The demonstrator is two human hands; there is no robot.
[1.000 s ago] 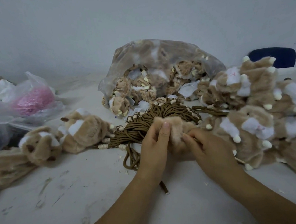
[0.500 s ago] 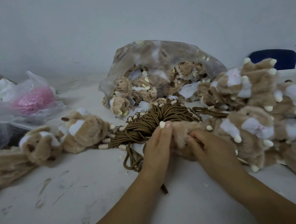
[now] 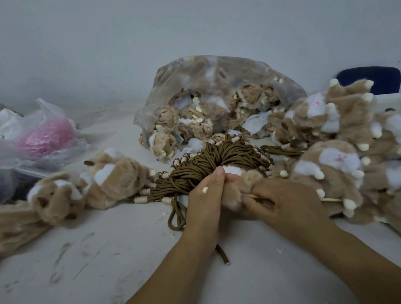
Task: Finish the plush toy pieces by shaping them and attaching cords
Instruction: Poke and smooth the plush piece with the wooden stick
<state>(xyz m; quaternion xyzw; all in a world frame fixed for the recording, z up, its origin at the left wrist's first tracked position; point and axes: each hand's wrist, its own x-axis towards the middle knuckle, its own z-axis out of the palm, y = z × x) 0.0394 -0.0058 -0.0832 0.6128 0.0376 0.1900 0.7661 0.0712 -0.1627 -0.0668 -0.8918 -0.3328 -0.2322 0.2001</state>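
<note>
At the far left of the bench (image 3: 59,278), a thin plastic bag (image 3: 53,152) is lying with something pink inside it. Just right of it, two shaped plush toys (image 3: 113,178) are lying on their sides, touching each other. A bundle of brown cords (image 3: 220,158) with pale beads is fanning out at the middle, a few loose loops trailing toward me. Just in front of that bundle, my left hand (image 3: 204,201) is gripping the plush piece (image 3: 232,198), my fingers (image 3: 217,173) curling up against its white patch. My right hand (image 3: 284,202) is closing on the same piece from the other side and pinching a thin wooden stick (image 3: 333,199) against the fur. Behind my hands, a clear bag (image 3: 212,81) is lying open, unshaped pieces spilling toward the cords. A heap of plush toys (image 3: 338,157) is sitting just beside my right hand, and a blue chair back (image 3: 370,82) is showing beyond it.
</note>
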